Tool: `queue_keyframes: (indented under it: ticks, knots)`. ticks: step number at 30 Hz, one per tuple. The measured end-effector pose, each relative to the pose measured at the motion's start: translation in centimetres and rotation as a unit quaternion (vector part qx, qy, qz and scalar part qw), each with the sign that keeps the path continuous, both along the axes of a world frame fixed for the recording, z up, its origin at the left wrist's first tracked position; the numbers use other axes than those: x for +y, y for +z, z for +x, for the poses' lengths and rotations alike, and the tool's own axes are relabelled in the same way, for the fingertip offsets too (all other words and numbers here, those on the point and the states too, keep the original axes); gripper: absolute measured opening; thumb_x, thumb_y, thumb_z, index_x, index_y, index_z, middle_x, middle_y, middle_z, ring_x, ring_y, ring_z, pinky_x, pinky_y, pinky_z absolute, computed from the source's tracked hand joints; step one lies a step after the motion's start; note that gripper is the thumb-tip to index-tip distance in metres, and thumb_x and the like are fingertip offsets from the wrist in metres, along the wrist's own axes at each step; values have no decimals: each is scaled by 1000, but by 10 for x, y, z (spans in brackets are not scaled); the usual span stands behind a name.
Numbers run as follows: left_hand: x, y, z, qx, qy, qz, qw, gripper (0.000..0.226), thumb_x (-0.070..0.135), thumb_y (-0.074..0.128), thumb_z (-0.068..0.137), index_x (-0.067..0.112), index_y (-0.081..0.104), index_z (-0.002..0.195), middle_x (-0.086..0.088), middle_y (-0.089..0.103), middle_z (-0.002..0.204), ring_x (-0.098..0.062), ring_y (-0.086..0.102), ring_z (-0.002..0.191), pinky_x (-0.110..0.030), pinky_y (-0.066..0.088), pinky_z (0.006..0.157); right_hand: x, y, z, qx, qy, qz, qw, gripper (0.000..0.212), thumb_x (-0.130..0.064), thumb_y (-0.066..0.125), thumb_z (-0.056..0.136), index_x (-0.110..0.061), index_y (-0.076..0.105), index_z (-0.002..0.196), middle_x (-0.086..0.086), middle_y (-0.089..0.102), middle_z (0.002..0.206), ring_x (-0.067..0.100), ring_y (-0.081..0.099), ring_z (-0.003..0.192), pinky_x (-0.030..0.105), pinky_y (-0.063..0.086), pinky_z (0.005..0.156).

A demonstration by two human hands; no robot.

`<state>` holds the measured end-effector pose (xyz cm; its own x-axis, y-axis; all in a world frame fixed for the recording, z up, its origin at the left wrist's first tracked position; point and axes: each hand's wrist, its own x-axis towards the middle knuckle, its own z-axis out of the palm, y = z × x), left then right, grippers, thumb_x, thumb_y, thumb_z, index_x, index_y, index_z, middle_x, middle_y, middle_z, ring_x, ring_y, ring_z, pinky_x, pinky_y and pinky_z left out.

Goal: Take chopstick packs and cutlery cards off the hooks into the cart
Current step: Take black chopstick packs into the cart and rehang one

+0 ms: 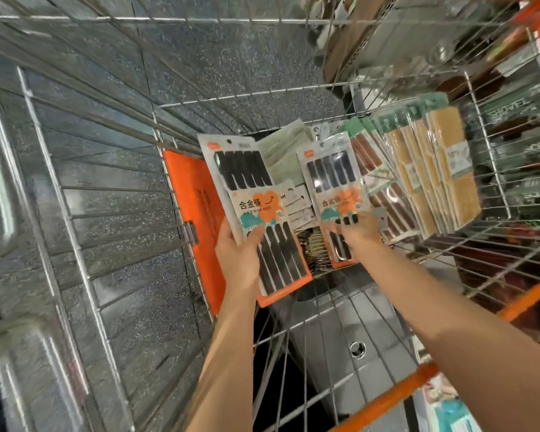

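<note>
I look down into a wire shopping cart (106,269). My left hand (240,257) grips a pack of black chopsticks (247,182) with an orange and white label, held over the cart's inside. My right hand (356,230) grips a second, matching black chopstick pack (334,173) just to the right. Lying in the cart beneath and beside them are brown chopstick packs (384,194), pale bamboo chopstick packs (430,169) with green tops, and white cutlery cards (300,207).
An orange plastic flap (194,213) stands at the cart's left inner wall. The cart's orange rim (396,397) runs along the lower right. Store shelves with goods (518,120) show through the wires at right. Speckled grey floor (215,73) lies beyond.
</note>
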<state>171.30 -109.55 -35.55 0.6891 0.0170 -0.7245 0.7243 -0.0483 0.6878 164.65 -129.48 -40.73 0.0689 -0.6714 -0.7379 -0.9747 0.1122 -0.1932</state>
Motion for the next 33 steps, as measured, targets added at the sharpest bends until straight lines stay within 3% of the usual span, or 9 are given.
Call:
queue_keyframes:
  ticks: [2,5,9,18,24,27,31,33]
  knots:
    - [2,-4,3,-15,2,25,1000,35,3,71,83,35,64,97,3,73,100,-19,70,94,-47,55,89,-11,-26,-10,130,62,-58,988,111,-45,88,59,-8,28,145,19,42,144,34,44,129,49,40,106]
    - [4,-8,1,-20,4,40,999,35,6,72,82,39,64,91,4,74,98,-21,70,94,-50,54,89,-4,-33,-11,156,31,-88,983,123,-39,92,52,-15,18,147,24,34,143,39,37,129,53,36,106]
    - [6,-10,-5,-4,-4,45,999,35,9,72,83,42,63,90,1,73,99,-24,70,95,-51,53,90,14,-35,-12,198,89,-112,970,144,-50,89,51,-11,-8,149,33,20,144,46,22,135,55,21,112]
    - [1,-7,-8,-11,-30,57,998,42,7,71,84,45,57,94,12,70,100,-11,67,97,-42,52,95,20,-35,-26,176,106,-187,961,143,-64,86,38,-16,6,146,30,36,130,44,37,122,57,27,108]
    - [1,-8,-10,-31,-42,74,996,40,8,71,85,43,56,96,14,69,95,-11,67,94,-40,53,91,29,-17,-17,217,102,-165,957,144,-66,83,44,-15,-2,149,31,33,135,44,31,128,57,16,113]
    - [-1,-6,-11,-35,-36,70,996,34,10,71,86,36,56,104,17,67,99,-5,64,97,-28,50,90,30,-7,-14,229,120,-152,954,143,-69,80,45,-13,-1,149,31,31,137,44,30,130,58,16,113]
    - [-4,-1,-10,-30,-31,64,997,33,12,69,88,37,55,104,20,65,98,6,61,92,-13,43,79,29,4,-12,212,154,-130,956,139,-71,80,46,-3,11,145,26,29,140,41,29,132,51,25,112]
    - [-5,-1,-10,-24,-36,75,996,32,12,68,88,35,56,107,18,66,101,-1,63,95,-20,48,84,28,13,-11,177,160,-117,964,137,-66,83,47,-1,13,145,23,28,142,38,31,132,47,32,109]
